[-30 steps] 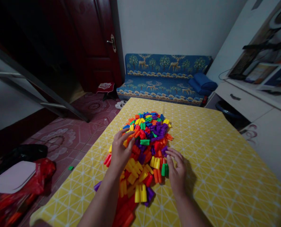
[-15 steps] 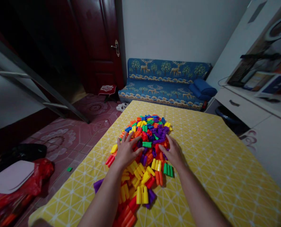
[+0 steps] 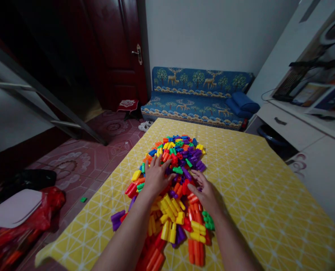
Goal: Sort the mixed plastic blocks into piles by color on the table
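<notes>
A long heap of plastic building blocks in yellow, red, orange, purple, green and blue lies on the yellow patterned cloth. My left hand rests on the heap's left middle, palm down with the fingers spread. On the right side, my right hand touches the heap with bent fingers, thumb and fingers apart. Between the hands are a green block and a purple block. Orange blocks, a yellow block group and green blocks lie below my right hand. What is under both palms is hidden.
The table fills the foreground. Behind it stands a blue patterned sofa. A white cabinet is at the right, a metal ladder at the left. On the floor are a green block and a red bag.
Orange, yellow and green blocks have shifted toward me at the near right of the heap. My right hand has moved slightly nearer; purple and green blocks beyond it are more spread out.
</notes>
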The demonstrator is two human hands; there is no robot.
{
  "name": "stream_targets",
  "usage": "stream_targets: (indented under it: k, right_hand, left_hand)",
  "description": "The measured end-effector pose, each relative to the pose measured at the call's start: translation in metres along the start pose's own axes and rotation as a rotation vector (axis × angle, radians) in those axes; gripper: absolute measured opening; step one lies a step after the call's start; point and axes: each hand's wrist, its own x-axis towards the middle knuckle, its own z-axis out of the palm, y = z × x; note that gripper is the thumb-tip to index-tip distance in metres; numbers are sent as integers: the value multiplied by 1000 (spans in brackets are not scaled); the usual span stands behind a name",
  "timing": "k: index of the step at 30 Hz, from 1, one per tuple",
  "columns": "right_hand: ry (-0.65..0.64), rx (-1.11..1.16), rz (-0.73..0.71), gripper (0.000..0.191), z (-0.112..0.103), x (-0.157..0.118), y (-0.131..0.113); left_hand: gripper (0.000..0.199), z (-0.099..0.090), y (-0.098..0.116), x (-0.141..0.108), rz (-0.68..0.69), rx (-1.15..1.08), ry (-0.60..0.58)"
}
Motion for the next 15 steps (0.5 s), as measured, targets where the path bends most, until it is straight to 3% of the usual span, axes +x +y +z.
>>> stream_targets:
  k: [4, 7, 10, 12, 15]
  right_hand:
    - [-84, -225, -26, 76, 1, -1, -1]
    - [-11, -341, -16, 61, 3, 0, -2]
    - [167, -330, 23, 41, 1, 2, -1]
    - [255, -300, 53, 38, -2, 3, 4]
    - [231, -217, 38, 44, -9, 5, 12]
  left_hand:
    - [58, 0, -2, -1, 1, 0, 0]
    - [57, 0, -3, -1, 8, -5, 2]
    - [56, 2, -4, -2, 5, -8, 8]
    - [56, 2, -5, -2, 5, -8, 13]
    - [56, 3, -6, -2, 6, -12, 17]
